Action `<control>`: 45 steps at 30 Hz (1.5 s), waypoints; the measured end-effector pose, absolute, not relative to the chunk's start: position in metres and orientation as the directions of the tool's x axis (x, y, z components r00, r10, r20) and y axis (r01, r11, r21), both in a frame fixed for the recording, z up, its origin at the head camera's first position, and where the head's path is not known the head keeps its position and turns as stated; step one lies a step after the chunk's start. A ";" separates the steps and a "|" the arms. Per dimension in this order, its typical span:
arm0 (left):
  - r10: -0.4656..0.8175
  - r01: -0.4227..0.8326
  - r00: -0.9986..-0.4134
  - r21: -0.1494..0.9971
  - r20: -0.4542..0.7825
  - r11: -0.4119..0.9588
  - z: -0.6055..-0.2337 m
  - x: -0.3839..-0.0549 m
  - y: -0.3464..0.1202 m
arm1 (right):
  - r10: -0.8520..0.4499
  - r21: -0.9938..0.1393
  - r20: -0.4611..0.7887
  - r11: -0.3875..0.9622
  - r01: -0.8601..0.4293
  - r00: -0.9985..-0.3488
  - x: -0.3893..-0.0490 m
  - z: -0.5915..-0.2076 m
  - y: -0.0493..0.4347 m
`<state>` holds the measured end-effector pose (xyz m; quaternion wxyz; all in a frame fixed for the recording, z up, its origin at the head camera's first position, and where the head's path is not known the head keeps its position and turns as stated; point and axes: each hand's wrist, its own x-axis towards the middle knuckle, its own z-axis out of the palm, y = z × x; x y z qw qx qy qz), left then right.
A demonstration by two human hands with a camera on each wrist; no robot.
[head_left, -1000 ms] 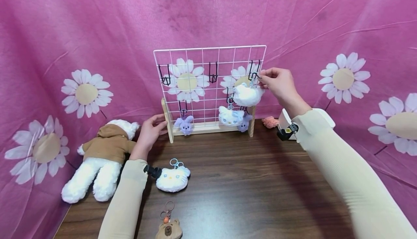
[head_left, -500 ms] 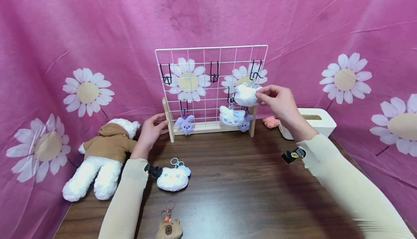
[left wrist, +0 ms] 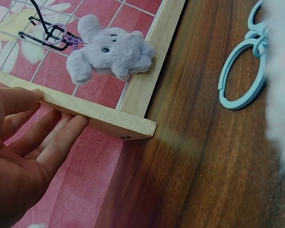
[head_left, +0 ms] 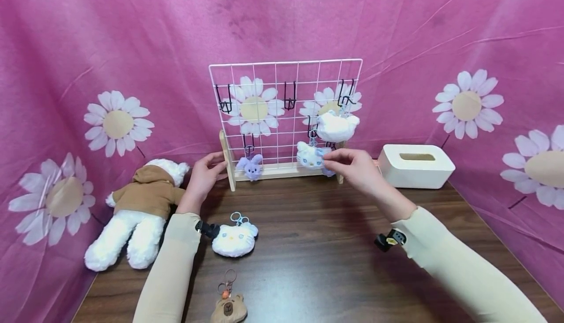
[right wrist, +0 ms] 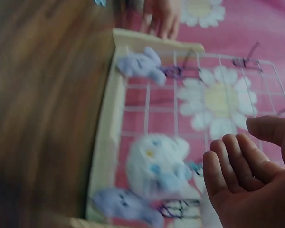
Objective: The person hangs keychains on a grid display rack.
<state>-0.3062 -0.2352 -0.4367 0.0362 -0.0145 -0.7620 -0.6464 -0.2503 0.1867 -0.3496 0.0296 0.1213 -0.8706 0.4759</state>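
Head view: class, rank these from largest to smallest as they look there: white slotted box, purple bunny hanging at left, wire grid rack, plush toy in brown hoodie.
1. Wire grid rack
2. Plush toy in brown hoodie
3. White slotted box
4. Purple bunny hanging at left

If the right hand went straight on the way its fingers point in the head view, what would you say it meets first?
Most likely the lower hanging white plush: in that view, the right hand overlaps its edge at the fingertips, though depth leaves actual contact unclear.
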 end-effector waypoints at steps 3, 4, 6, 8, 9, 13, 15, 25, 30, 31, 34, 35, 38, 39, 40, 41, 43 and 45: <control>-0.027 0.070 -0.997 0.984 0.075 0.163 -0.437 -0.306 -0.235 | -0.232 -0.847 0.126 0.482 -0.226 -0.964 -0.247 -0.363 0.176; -0.026 0.068 -0.997 0.984 0.074 0.163 -0.437 -0.306 -0.236 | -0.247 -0.850 0.119 0.475 -0.227 -0.962 -0.245 -0.367 0.172; -0.025 0.065 -0.997 0.984 0.070 0.163 -0.437 -0.306 -0.235 | -0.267 -0.843 0.116 0.483 -0.237 -0.957 -0.242 -0.375 0.166; -0.026 0.064 -0.997 0.984 0.069 0.164 -0.437 -0.306 -0.235 | -0.280 -0.840 0.108 0.488 -0.238 -0.954 -0.237 -0.381 0.159; -0.023 0.065 -0.997 0.984 0.069 0.164 -0.438 -0.306 -0.235 | -0.287 -0.840 0.105 0.487 -0.239 -0.952 -0.235 -0.384 0.156; -0.019 0.070 -0.997 0.984 0.075 0.166 -0.436 -0.307 -0.236 | -0.307 -0.863 0.083 0.453 -0.222 -0.948 -0.223 -0.391 0.146; -0.017 0.071 -0.997 0.984 0.075 0.164 -0.436 -0.307 -0.236 | -0.317 -0.872 0.081 0.436 -0.221 -0.945 -0.218 -0.394 0.141; -0.019 0.066 -0.997 0.985 0.070 0.159 -0.435 -0.305 -0.235 | -0.388 -0.923 0.042 0.337 -0.184 -0.921 -0.191 -0.415 0.116; -0.016 0.069 -0.997 0.985 0.073 0.159 -0.435 -0.306 -0.235 | -0.450 -0.928 0.011 0.329 -0.177 -0.893 -0.179 -0.428 0.100; -0.017 0.071 -0.997 0.985 0.074 0.160 -0.435 -0.306 -0.235 | -0.465 -0.926 0.008 0.331 -0.182 -0.886 -0.177 -0.431 0.097; -0.016 0.076 -0.997 0.985 0.079 0.157 -0.435 -0.307 -0.236 | -0.508 -0.918 0.000 0.343 -0.202 -0.861 -0.171 -0.438 0.086; -0.015 0.076 -0.997 0.984 0.079 0.158 -0.435 -0.307 -0.236 | -0.522 -0.915 -0.001 0.345 -0.210 -0.853 -0.169 -0.441 0.082; -0.014 0.075 -0.997 0.985 0.078 0.157 -0.435 -0.308 -0.237 | -0.560 -0.914 -0.012 0.342 -0.218 -0.828 -0.162 -0.444 0.070; -0.013 0.074 -0.997 0.985 0.077 0.157 -0.435 -0.308 -0.236 | -0.572 -0.914 -0.011 0.338 -0.223 -0.820 -0.159 -0.445 0.066; -0.014 0.073 -0.997 0.985 0.076 0.157 -0.436 -0.308 -0.236 | -0.580 -0.914 -0.009 0.335 -0.228 -0.815 -0.157 -0.446 0.062; -0.014 0.072 -0.997 0.985 0.075 0.158 -0.436 -0.308 -0.236 | -0.588 -0.914 -0.006 0.332 -0.234 -0.809 -0.154 -0.447 0.058; -0.014 0.071 -0.997 0.985 0.074 0.157 -0.436 -0.307 -0.236 | -0.603 -0.913 -0.013 0.333 -0.237 -0.798 -0.150 -0.449 0.050; -0.014 0.071 -0.997 0.985 0.074 0.158 -0.436 -0.307 -0.236 | -0.621 -0.912 -0.018 0.331 -0.242 -0.784 -0.145 -0.449 0.043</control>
